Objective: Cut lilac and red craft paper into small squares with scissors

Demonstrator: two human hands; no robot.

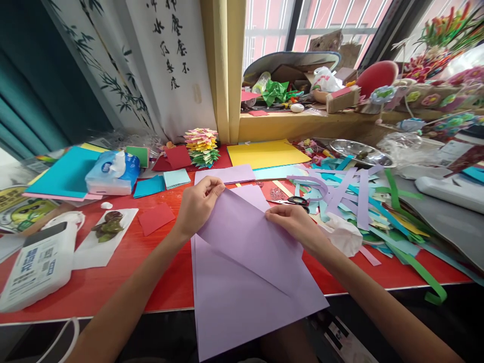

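A folded sheet of purple paper (245,237) is held up between both hands, tilted over a larger purple sheet (223,302) that reaches past the table's front edge. My left hand (202,201) pinches its upper left corner between thumb and fingers. On the right, the fingertips of my right hand (289,219) are closed on the sheet's upper right edge. Scissors with black handles (298,201) lie just behind my right hand, beside a heap of coloured paper strips (363,196).
The red table (166,277) also bears a tissue pack (112,172), a white device (41,262), a red paper square (156,219), a stacked paper ornament (202,147) and yellow paper (268,154). A metal bowl (361,151) stands at the back right. Crumpled tissue (344,234) lies near my right hand.
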